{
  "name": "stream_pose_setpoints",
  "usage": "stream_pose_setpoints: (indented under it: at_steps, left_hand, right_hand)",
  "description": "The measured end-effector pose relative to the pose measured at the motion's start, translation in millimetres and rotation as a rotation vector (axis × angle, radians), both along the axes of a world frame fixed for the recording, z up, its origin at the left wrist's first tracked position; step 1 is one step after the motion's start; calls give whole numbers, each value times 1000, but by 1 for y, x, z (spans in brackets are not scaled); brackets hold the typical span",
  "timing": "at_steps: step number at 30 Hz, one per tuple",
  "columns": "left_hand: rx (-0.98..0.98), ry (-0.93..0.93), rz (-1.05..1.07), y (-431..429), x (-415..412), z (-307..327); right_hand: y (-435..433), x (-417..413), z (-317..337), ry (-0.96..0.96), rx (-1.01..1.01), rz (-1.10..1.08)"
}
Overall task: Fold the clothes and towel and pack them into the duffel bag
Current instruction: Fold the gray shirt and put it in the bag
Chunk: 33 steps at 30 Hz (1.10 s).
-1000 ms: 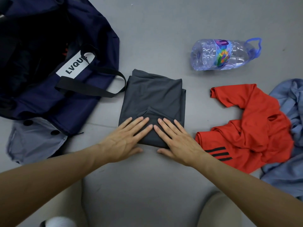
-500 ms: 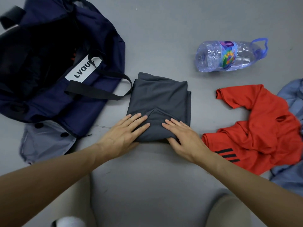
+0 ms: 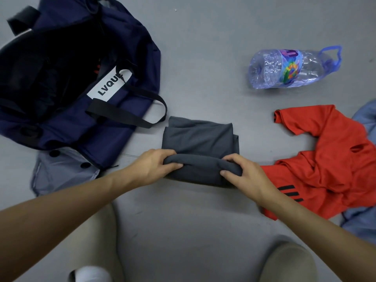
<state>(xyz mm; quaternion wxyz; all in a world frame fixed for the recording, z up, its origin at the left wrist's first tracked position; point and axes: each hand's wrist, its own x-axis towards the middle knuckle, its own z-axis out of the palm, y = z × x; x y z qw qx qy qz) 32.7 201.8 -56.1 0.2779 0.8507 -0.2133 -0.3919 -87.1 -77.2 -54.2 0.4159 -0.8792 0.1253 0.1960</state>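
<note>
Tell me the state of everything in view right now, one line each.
duffel bag: open, lying on the floor
grey garment: folded, near edge rolled up
left hand: grips the roll's left end
right hand: grips the roll's right end
red shirt: unfolded, crumpled
blue cloth: unfolded, crumpled, partly out of frame
plastic bottle: on its side, dented

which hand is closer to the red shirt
Right. The right hand grips the right end of the grey garment, just beside the red shirt; the left hand grips its left end, farther from the shirt.
</note>
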Motion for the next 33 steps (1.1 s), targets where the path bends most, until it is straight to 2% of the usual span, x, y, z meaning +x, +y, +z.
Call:
stream_pose_setpoints:
  at_steps: [3,5,6,8,9,11,12,14,16,18,22,28,33]
  left_hand:
    - [45,64,85,3,-1,-2]
    - [160,-15,95,2,-3,-2]
    - [231,-89,87,3,-4,-2]
    - [298,-288,61,4,-6,1]
    - [263,-407,34,5,-7,2]
    - [143,-672,-113,7,-10,3]
    - [79,-789,-192,7,-13,2]
    - [-23,-909,-324,5,-25,-3]
    - [-54,-881,-473,3,-41,-10]
    - [19,-777,-570,5,-51,-18]
    - [132,-680,-582,9,-41,-25]
    - [19,-635,-321,5,-14,-21]
    - [8,-360,-69,-5,3,5]
  right_hand:
    - [0,-1,-4,49,-33,-101]
    - [4,0,-6,51,-145,-114]
    - [6,0,-7,17,-228,-85]
    - [8,-2,-8,-182,-449,87]
    - [10,-4,-9,-328,-552,209]
    - [17,-9,-10,-525,-618,418]
    - [21,-12,-12,-545,-604,494]
    - [29,-21,-19,-445,-574,598]
    - [28,-27,-26,-318,-572,643]
    - [24,-26,-28,-294,-575,652]
    - [16,-11,-27,-292,-497,623]
    - [15,2,-12,-227,-291,434]
    - [5,5,1,-168,-329,434]
